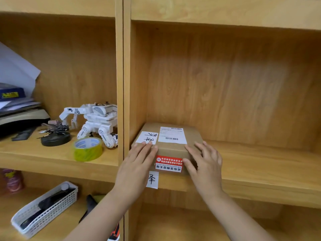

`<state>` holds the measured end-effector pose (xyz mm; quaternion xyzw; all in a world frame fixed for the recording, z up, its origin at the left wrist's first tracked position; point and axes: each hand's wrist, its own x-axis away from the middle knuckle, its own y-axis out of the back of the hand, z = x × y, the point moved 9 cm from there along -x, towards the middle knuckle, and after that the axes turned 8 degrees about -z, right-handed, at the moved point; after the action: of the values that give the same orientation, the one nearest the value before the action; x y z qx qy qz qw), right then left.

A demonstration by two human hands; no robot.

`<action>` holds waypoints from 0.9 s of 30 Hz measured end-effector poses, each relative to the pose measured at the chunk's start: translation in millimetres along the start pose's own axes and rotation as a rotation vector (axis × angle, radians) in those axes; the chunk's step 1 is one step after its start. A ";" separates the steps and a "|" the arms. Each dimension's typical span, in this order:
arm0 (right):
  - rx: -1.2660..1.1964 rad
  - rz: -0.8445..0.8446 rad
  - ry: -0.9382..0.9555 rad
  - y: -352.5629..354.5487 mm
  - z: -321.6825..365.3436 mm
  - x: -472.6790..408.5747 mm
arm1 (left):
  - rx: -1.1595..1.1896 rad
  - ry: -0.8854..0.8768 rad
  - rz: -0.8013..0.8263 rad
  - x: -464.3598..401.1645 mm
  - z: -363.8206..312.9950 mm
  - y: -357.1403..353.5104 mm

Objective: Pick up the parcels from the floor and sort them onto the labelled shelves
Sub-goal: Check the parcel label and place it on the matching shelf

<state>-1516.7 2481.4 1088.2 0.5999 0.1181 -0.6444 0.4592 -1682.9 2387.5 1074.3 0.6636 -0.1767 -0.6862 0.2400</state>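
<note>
A brown cardboard parcel (pixel 173 148) lies flat at the left front of the wooden shelf (pixel 260 164), tight against the left upright. It carries a white shipping label, a handwritten white tag and a red-and-white sticker on its front face. My left hand (pixel 137 164) rests flat on its front left corner, fingers straight. My right hand (pixel 205 162) cups its front right corner, thumb on the front face. A handwritten paper label (pixel 152 180) is stuck to the shelf's front edge just below the parcel.
The left compartment holds a white toy robot (pixel 97 122), a yellow tape roll (pixel 87 149), a black round stand (pixel 55 139) and stacked papers. Below it lies a white mesh basket (pixel 45 209). To the right of the parcel the shelf board is bare wood.
</note>
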 end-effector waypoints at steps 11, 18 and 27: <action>0.188 0.290 -0.079 -46.9 -5.8 0.5 | -0.095 0.067 0.125 -17.0 7.7 -31.3; 0.161 0.289 -0.104 -48.2 -6.2 -2.1 | -0.048 0.072 0.085 -20.7 6.2 -30.7; 0.264 0.190 -0.182 -4.9 -39.0 26.3 | 0.297 -0.140 -0.006 -40.0 -73.0 -38.4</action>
<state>-1490.7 2499.7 1053.2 0.6027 -0.0667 -0.6597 0.4440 -1613.6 2447.1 1081.6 0.6430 -0.2907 -0.6975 0.1243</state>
